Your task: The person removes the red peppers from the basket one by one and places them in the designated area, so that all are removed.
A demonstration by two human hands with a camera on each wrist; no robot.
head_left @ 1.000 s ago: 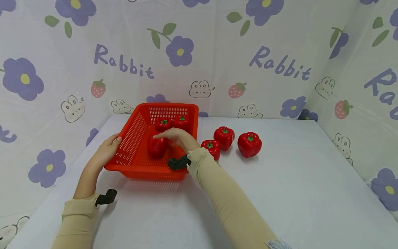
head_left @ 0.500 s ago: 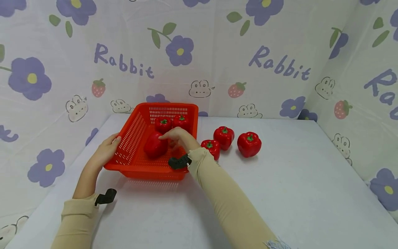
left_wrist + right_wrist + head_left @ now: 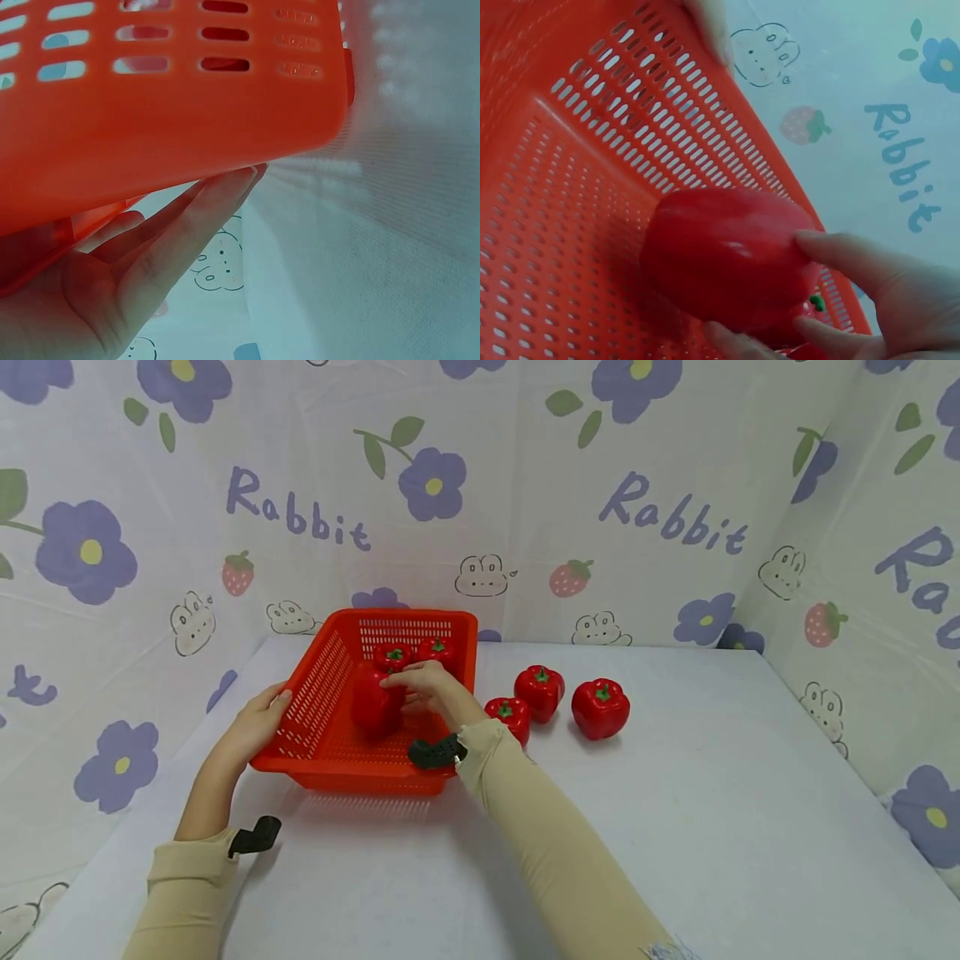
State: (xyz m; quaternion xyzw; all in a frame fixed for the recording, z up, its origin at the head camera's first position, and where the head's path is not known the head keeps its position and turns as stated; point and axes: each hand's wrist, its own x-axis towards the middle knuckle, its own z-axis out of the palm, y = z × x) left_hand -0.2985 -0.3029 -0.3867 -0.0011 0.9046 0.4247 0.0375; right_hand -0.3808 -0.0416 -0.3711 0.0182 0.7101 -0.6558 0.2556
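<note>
A red bell pepper (image 3: 372, 703), glossy and blocky, is gripped by my right hand (image 3: 429, 683) inside the red perforated plastic basket (image 3: 360, 767). In the right wrist view, the thumb lies on one side of this pepper (image 3: 727, 251) and the fingers on the other, low over the basket floor. My left hand (image 3: 255, 727) grips the basket's left rim, its thumb over the edge. From the left wrist view, its fingers (image 3: 187, 240) extend under the rim along the outer wall. Behind the held pepper, two more bell peppers sit at the basket's far end, one (image 3: 393, 656) left of the other (image 3: 437, 650).
Right of the basket, three red bell peppers stand on the white table (image 3: 712, 793): one (image 3: 510, 717) beside the basket wall, one (image 3: 539, 692) behind it, one (image 3: 601, 708) farther right. A cloth (image 3: 510, 460) printed with flowers and rabbits hangs behind.
In the right hand the bell pepper has turned, swinging left and then back to a more upright lie. The left hand and basket keep their place.
</note>
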